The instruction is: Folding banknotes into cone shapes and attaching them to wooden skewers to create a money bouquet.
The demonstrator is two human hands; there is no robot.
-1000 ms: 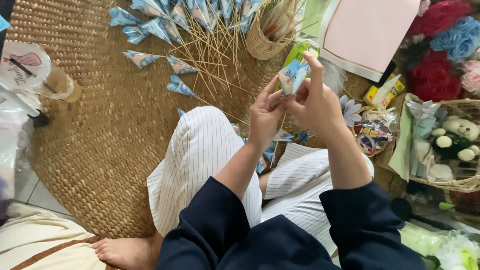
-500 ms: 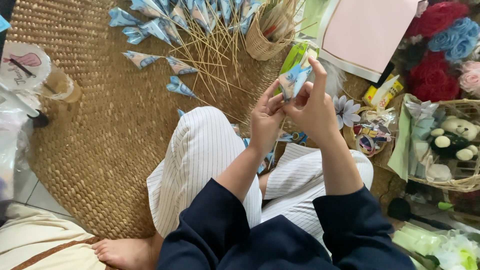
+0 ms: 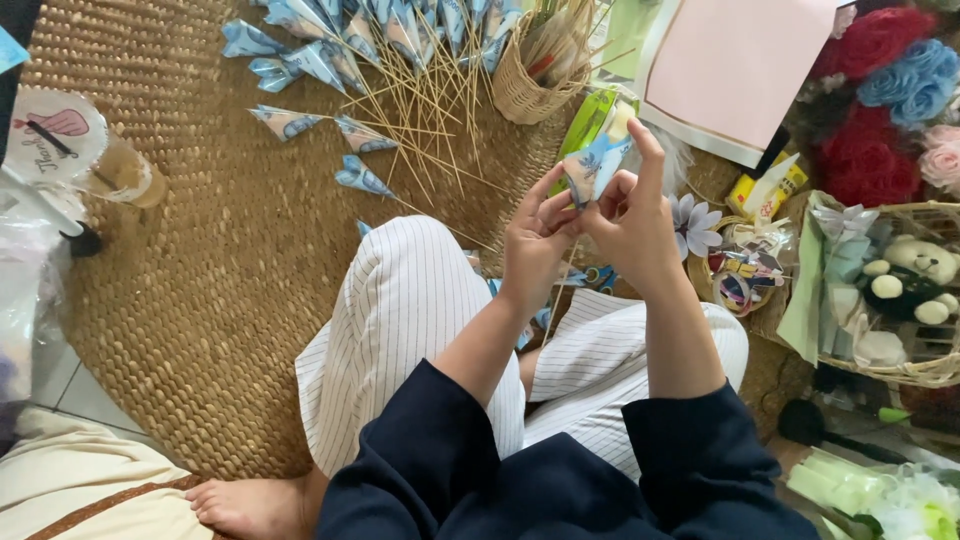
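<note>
My left hand [image 3: 538, 238] and my right hand [image 3: 632, 212] meet above my lap and together pinch a small blue patterned paper piece [image 3: 597, 165], folded into a cone shape. Both hands' fingertips close on it from either side. Below are my knees in white striped trousers [image 3: 410, 330]. On the woven round mat [image 3: 200, 300] ahead lie several finished blue paper cones on thin wooden sticks [image 3: 370, 60], fanned out.
A small woven basket [image 3: 530, 80] of sticks stands at the top. A pink card sheet [image 3: 735, 70] lies top right beside red, blue and pink fabric roses [image 3: 890, 70]. A basket with plush toys [image 3: 900, 290] is right. A lidded drink cup [image 3: 75, 150] stands left.
My hands have shifted slightly to the right and up with the paper piece, my right forefinger now pressing over its top edge.
</note>
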